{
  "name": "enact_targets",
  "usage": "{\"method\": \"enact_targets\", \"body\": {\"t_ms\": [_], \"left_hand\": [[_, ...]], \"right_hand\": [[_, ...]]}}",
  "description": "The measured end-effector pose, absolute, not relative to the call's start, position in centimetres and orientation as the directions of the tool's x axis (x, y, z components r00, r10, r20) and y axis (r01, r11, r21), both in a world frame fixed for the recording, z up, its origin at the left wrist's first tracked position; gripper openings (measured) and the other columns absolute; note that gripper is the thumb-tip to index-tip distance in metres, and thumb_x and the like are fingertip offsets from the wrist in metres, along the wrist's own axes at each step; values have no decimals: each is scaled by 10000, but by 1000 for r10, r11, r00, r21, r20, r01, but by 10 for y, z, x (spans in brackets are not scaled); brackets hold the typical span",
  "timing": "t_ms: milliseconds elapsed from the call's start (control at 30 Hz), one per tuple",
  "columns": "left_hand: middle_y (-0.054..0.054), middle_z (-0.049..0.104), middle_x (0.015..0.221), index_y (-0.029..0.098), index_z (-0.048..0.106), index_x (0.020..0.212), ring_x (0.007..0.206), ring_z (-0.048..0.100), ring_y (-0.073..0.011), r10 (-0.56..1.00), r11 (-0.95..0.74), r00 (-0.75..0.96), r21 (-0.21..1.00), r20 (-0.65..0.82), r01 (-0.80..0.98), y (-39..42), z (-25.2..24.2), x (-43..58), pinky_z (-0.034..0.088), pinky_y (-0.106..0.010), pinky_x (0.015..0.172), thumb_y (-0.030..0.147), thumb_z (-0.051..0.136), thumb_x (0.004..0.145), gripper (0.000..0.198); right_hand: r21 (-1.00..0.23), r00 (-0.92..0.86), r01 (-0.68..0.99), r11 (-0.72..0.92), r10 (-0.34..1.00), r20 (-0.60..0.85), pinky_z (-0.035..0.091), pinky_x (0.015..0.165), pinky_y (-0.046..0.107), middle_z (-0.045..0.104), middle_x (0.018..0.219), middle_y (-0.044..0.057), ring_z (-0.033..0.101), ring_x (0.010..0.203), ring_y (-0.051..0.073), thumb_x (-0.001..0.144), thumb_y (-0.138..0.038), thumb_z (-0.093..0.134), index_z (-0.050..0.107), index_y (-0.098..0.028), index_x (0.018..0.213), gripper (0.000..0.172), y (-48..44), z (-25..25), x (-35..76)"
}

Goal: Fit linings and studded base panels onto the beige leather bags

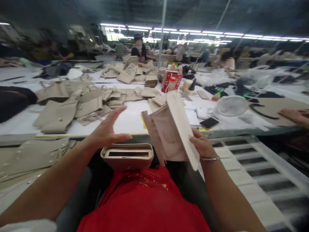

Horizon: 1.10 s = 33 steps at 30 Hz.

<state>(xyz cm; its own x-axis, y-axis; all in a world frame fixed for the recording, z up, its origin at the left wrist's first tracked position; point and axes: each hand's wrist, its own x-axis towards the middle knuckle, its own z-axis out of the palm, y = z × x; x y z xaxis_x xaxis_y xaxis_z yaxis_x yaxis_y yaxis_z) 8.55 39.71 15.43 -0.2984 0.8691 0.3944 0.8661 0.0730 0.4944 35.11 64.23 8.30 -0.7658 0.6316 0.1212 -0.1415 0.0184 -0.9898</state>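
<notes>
My right hand [202,145] grips the lower edge of a beige bag panel [172,129] that is folded open and tilted upright in front of me. My left hand [108,129] hovers open with fingers spread, just above a beige open-topped bag shell [127,156] resting on my lap against my red shirt [145,199]. The left hand holds nothing.
A white worktable [130,119] carries heaps of beige bag pieces [72,106], a red carton [171,80], a phone [209,122] and a white fan [231,105]. Studded beige panels [31,158] lie at my left. Another person's hand [293,115] rests at right; people work beyond.
</notes>
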Motion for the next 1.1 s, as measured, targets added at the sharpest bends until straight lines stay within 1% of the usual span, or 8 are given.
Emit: {"method": "enact_targets", "body": {"t_ms": [67, 133, 267, 333, 500, 700, 867, 1100], "left_hand": [[-81, 496, 1271, 161, 417, 1285, 1081, 497, -251, 920, 82, -279, 561, 275, 823, 399, 162, 73, 424, -347, 899, 502, 658, 644, 764], [-51, 643, 974, 136, 591, 1056, 869, 585, -217, 945, 168, -305, 621, 120, 766, 407, 168, 63, 471, -291, 729, 496, 627, 655, 540], [-4, 632, 685, 150, 641, 798, 666, 581, -176, 869, 360, -481, 514, 120, 779, 402, 168, 47, 414, -247, 591, 449, 576, 691, 324], [-20, 629, 667, 157, 648, 767, 657, 575, -184, 819, 437, -540, 400, 195, 806, 391, 163, 42, 403, -260, 604, 446, 554, 707, 310], [-69, 640, 723, 152, 659, 794, 686, 575, -212, 774, 500, -551, 233, 312, 834, 380, 151, 34, 397, -285, 613, 468, 506, 759, 353], [-48, 608, 712, 167, 641, 770, 691, 555, -192, 807, 452, -479, 161, 344, 877, 363, 123, 28, 389, -276, 620, 469, 498, 794, 335], [-42, 584, 666, 162, 600, 702, 670, 530, -176, 816, 329, -372, 174, 442, 928, 343, 81, 24, 379, -271, 620, 452, 456, 837, 350], [-50, 564, 623, 162, 565, 636, 655, 521, -185, 764, 272, -242, 42, 599, 961, 339, 70, 9, 368, -296, 624, 416, 434, 860, 363]], "right_hand": [[-991, -898, -129, 26, 420, 128, 479, 628, 270, 660, 961, 31, 598, 759, 182, 590, -464, 720, 628, -211, 1057, 539, 626, 93, 296], [-990, -944, -115, 82, 303, 134, 474, 695, 295, 652, 996, 34, 596, 823, 196, 642, -495, 667, 616, -198, 1084, 536, 616, 99, 258], [-894, -875, -44, 446, 414, 250, 417, 853, 342, 637, 1016, 56, 562, 936, 210, 791, -508, 484, 636, -161, 1032, 449, 608, 103, 223], [-799, -874, 24, 601, 400, 275, 385, 906, 370, 610, 1073, 74, 539, 993, 227, 795, -506, 480, 575, -169, 1153, 501, 601, 104, 218], [-536, -918, 63, 842, 260, 300, 324, 990, 419, 398, 1332, 140, 403, 1179, 309, 573, -552, 706, 179, -182, 1426, 1069, 570, 99, 205], [-357, -923, 79, 931, 204, 327, 347, 959, 468, 390, 1294, 197, 400, 1156, 321, 724, -469, 588, 101, -105, 1420, 925, 551, 70, 199], [-272, -926, 63, 960, 158, 342, 372, 926, 441, 455, 1173, 178, 437, 1061, 305, 692, -382, 624, 116, -96, 1411, 925, 547, 53, 204], [-216, -921, 66, 974, 143, 363, 357, 938, 399, 431, 1201, 170, 402, 1074, 285, 662, -312, 635, 128, -80, 1403, 927, 545, 51, 189]]}}
